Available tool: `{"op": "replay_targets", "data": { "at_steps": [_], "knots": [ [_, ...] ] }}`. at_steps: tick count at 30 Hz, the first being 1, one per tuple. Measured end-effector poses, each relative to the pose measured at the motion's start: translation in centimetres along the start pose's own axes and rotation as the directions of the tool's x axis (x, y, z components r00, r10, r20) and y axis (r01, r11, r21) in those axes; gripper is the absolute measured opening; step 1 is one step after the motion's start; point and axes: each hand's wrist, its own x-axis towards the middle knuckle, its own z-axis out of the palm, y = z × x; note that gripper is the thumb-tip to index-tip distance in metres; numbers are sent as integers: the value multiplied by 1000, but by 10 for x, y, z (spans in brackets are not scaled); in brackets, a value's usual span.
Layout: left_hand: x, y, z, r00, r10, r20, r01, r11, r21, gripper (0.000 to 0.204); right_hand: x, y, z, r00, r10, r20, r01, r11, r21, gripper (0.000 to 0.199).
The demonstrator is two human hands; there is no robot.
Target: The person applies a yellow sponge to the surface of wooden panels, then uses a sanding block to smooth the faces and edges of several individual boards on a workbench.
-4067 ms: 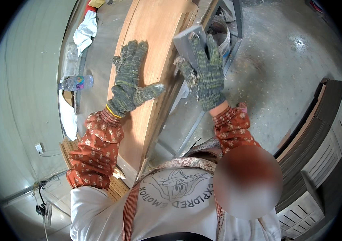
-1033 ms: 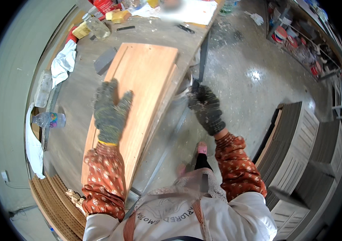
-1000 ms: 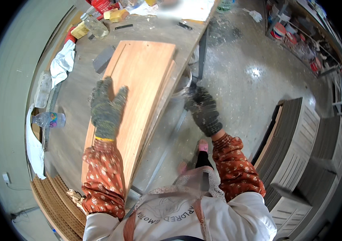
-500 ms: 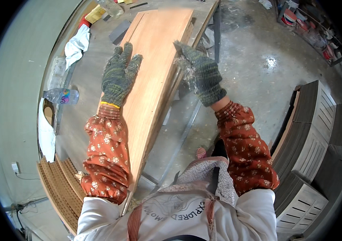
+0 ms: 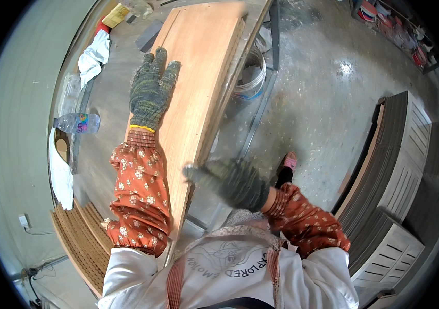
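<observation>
A long, light-brown wooden board [image 5: 191, 77] lies lengthwise on the table, on what look like further layers along its right edge. My left hand [image 5: 152, 92], in a grey-green knit glove, rests flat on the board's left part with fingers spread. My right hand [image 5: 232, 183], in a matching glove, is near the board's right edge at the near end, smeared by motion. Its fingers look closed, and a small greyish tip [image 5: 192, 173] shows at their end; what it is cannot be made out.
A grey block [image 5: 148, 36] and a plastic bottle [image 5: 78, 123] lie left of the board, near a white cloth [image 5: 94, 57]. Under the table's right edge stands a white bucket [image 5: 253, 77]. Slotted panels [image 5: 394, 252] are stacked at right, brown grooved strips [image 5: 77, 247] at lower left.
My right hand has swung toward me and left, from beside the board's far half to its near end. The left hand stays flat on the board. The bucket has come into sight.
</observation>
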Motion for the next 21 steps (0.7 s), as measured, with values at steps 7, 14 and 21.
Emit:
{"op": "replay_targets", "data": {
  "at_steps": [7, 14, 21],
  "knots": [
    [11, -9, 12, 996, 66, -62, -75, 985, -157, 55, 48, 103, -9, 966, 129, -223, -136, 991, -13, 57],
    [9, -9, 9, 994, 82, -74, -93, 984, -155, 56, -31, -54, 21, 986, -23, 167, -7, 984, 180, 49],
    [16, -36, 19, 976, 205, -68, -208, 977, -41, 57, 18, 37, 3, 970, 188, -154, -200, 977, -69, 57]
  ]
}}
